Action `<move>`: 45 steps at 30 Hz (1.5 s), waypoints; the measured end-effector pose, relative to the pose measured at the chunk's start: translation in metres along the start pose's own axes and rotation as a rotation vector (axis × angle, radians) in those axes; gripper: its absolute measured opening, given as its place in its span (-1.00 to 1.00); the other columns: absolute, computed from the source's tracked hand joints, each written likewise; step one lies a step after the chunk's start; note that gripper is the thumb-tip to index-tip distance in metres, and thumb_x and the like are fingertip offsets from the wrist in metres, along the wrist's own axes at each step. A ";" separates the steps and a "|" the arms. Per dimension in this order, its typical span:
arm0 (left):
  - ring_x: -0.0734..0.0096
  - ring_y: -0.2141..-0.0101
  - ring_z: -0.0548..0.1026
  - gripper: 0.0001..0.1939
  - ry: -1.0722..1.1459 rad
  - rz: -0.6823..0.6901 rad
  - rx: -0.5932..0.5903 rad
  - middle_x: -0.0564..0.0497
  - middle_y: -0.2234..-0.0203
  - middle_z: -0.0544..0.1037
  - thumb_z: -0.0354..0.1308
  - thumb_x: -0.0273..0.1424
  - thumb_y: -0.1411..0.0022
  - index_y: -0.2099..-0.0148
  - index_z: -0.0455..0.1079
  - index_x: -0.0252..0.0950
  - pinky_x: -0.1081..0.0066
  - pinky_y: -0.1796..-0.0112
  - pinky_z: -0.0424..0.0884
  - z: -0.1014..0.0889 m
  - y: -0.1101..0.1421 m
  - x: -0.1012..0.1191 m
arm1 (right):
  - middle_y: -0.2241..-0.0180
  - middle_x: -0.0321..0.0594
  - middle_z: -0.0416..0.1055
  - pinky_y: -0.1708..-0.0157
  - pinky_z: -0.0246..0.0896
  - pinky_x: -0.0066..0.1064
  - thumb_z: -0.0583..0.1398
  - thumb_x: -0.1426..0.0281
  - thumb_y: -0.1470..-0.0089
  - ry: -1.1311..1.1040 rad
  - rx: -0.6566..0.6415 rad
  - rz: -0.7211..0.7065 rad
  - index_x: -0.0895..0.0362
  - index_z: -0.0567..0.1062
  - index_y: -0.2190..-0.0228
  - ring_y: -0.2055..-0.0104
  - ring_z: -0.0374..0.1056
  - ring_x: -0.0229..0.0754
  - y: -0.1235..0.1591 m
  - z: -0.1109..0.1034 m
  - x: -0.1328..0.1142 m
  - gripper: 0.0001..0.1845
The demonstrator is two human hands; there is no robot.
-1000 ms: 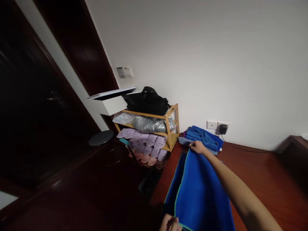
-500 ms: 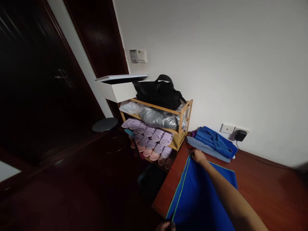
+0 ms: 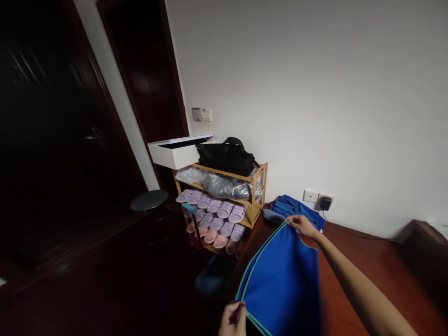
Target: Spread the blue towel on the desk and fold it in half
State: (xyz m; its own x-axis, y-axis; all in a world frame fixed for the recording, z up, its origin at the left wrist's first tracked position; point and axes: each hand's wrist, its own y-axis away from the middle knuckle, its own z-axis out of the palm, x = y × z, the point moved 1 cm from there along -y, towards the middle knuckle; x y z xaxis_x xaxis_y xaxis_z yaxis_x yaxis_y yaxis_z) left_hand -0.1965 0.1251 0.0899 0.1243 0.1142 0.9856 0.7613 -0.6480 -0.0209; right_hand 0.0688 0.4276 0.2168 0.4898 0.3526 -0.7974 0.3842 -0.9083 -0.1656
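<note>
The right hand (image 3: 303, 225) pinched the far corner of one blue towel (image 3: 280, 284) with green piping, and the left hand (image 3: 234, 319) pinched its near edge, the two holding it spread between them over the wooden surface (image 3: 367, 261). Just beyond the right hand lay one folded blue cloth (image 3: 296, 207), near one black charger (image 3: 325, 203) plugged into the wall. Farther left stood one bamboo shoe rack (image 3: 254, 200), carrying one black bag (image 3: 226, 156) on top and lilac slippers (image 3: 224, 210) packed too tightly to count.
</note>
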 end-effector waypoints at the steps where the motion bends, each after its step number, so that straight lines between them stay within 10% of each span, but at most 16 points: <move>1: 0.06 0.36 0.66 -0.45 0.004 0.048 -0.034 -0.05 0.45 0.67 0.23 0.22 0.01 0.38 0.53 -0.19 0.28 0.35 0.56 -0.006 -0.003 0.013 | 0.31 -0.18 0.59 0.15 0.38 -0.26 0.27 -0.04 0.03 -0.027 0.022 -0.008 0.12 0.58 0.27 0.22 0.48 -0.07 0.016 -0.018 -0.009 -0.50; 10: 0.14 0.31 0.66 -0.61 0.168 0.468 -0.216 -0.08 0.41 0.67 0.33 0.00 -0.04 0.36 0.50 -0.24 0.25 0.20 0.61 -0.046 -0.026 0.148 | 0.31 -0.16 0.57 0.13 0.35 -0.26 0.36 -0.13 0.11 -0.197 0.174 -0.016 0.14 0.57 0.25 0.22 0.45 -0.11 0.185 -0.157 -0.087 -0.38; 18: 0.22 0.37 0.65 -0.62 0.211 0.646 -0.449 -0.02 0.45 0.64 0.40 -0.04 0.01 0.37 0.47 -0.23 0.31 0.28 0.61 -0.035 -0.037 0.245 | 0.31 -0.14 0.56 0.16 0.38 -0.27 0.42 -0.12 0.17 -0.235 0.393 -0.069 0.13 0.59 0.30 0.23 0.44 -0.10 0.282 -0.209 -0.122 -0.40; 28: 0.26 0.39 0.63 -0.63 0.191 0.635 -0.619 -0.01 0.47 0.63 0.40 -0.08 0.03 0.35 0.45 -0.24 0.32 0.30 0.60 0.002 -0.028 0.255 | 0.31 -0.15 0.56 0.17 0.37 -0.29 0.39 -0.10 0.11 -0.100 0.605 -0.058 0.09 0.61 0.33 0.23 0.44 -0.07 0.359 -0.204 -0.118 -0.47; 45: 0.17 0.31 0.65 -0.61 0.049 0.705 -0.587 -0.04 0.33 0.68 0.34 -0.03 -0.09 0.18 0.58 -0.22 0.23 0.18 0.64 -0.008 0.030 0.269 | 0.22 -0.21 0.60 0.29 0.44 -0.37 0.35 -0.14 0.12 0.107 0.968 0.193 -0.01 0.59 0.29 0.23 0.51 -0.05 0.449 -0.202 -0.104 -0.49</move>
State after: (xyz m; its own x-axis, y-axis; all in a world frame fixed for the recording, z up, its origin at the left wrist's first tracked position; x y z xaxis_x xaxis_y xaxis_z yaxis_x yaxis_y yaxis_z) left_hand -0.1452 0.1306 0.3554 0.3997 -0.4764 0.7831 0.0720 -0.8354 -0.5449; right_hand 0.3489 0.0283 0.3427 0.5629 0.1546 -0.8120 -0.4909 -0.7277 -0.4789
